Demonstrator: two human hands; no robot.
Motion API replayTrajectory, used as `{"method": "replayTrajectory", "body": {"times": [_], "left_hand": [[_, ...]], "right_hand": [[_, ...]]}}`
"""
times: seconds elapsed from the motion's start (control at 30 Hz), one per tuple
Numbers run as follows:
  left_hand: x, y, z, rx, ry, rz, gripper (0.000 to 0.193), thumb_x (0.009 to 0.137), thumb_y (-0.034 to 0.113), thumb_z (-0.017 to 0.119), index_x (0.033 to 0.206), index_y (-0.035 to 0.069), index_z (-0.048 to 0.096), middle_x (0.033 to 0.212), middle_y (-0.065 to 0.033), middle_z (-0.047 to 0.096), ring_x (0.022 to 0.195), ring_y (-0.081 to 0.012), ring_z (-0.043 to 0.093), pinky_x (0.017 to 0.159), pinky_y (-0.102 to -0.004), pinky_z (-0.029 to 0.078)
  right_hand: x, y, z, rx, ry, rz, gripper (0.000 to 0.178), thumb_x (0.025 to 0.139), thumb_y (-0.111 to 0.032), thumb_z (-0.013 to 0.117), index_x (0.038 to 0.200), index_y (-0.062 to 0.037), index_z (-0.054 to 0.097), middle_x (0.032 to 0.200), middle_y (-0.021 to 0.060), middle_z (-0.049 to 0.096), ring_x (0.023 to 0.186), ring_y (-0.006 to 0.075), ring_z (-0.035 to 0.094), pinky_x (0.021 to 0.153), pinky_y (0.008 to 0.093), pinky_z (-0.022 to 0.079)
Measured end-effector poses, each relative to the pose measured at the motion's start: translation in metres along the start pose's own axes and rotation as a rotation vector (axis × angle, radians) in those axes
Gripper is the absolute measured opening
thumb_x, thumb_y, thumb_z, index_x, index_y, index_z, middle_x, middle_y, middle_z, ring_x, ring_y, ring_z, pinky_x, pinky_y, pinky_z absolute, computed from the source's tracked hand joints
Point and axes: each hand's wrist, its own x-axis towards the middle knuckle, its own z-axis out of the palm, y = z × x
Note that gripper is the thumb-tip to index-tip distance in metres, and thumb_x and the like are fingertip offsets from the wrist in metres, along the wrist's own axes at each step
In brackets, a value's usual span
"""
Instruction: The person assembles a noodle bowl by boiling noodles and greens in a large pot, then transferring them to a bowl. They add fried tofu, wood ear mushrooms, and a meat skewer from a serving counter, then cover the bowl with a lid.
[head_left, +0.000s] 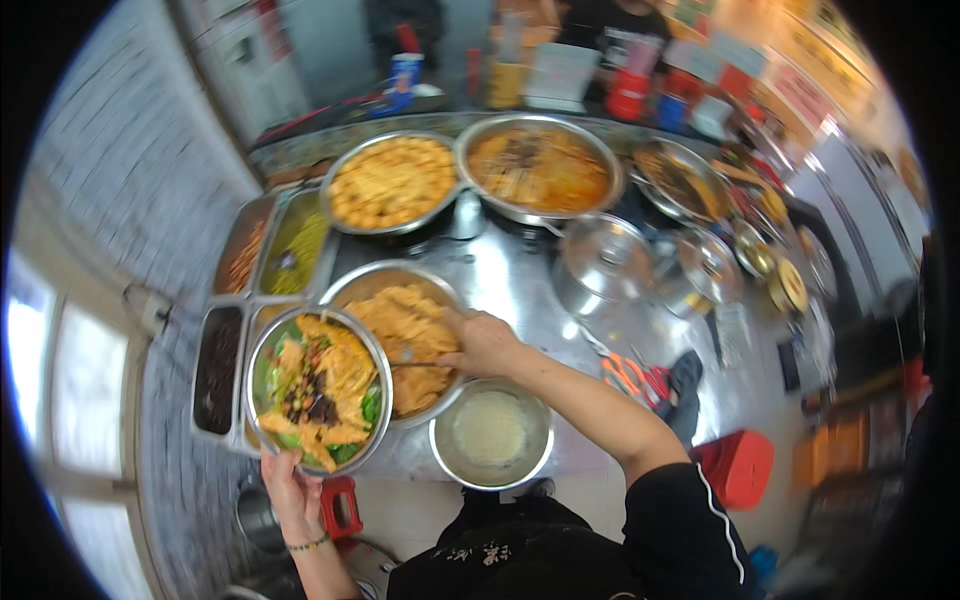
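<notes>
At the lower left my left hand [291,487] grips the rim of a metal bowl [384,400], thumb up against its near edge. The bowl holds green leaves, orange-yellow flat pieces, nuts and dark shreds. My right hand [488,343] is closed around a thin-handled metal utensil [412,364], whose far end is hidden or blurred near the held bowl's rim. It lies over a large metal basin [340,281] filled with orange-yellow flat pieces [402,318]. The held bowl overlaps this basin's left side.
Trays of nuts [246,255], green food [300,240] and dark food [217,370] line the left. Behind stand basins of yellow pieces [390,183] and reddish broth [540,170]. A bowl of pale contents [490,427] sits nearby; lidded pots [603,262] and orange-handled scissors [625,376] lie right.
</notes>
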Motion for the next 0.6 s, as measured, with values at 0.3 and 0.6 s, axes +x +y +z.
{"method": "replayTrajectory", "body": {"times": [0.3,0.6], "left_hand": [[-0.051,0.027,0.033,0.168,-0.460,-0.088,0.031,0.086,0.012,0.057,0.116,0.006,0.052,0.089,-0.0044,0.063,0.052,-0.0043,0.055,0.034,-0.0146,0.039],[-0.286,-0.063,0.205,0.206,-0.799,-0.251,0.029,0.086,0.009,0.054,0.114,0.007,0.052,0.082,-0.0041,0.063,0.046,-0.0068,0.053,0.031,-0.0161,0.037]], "right_hand": [[-0.263,-0.025,-0.116,0.160,0.163,0.487,0.045,0.086,-0.029,0.063,0.123,-0.0039,0.057,0.099,0.0201,0.067,0.095,0.0371,0.063,0.083,0.0460,0.049],[-0.824,-0.005,0.054,0.487,0.381,1.501,0.032,0.083,-0.025,0.066,0.104,-0.0009,0.065,0.083,0.0161,0.068,0.075,0.0302,0.065,0.068,0.0409,0.052]]}}
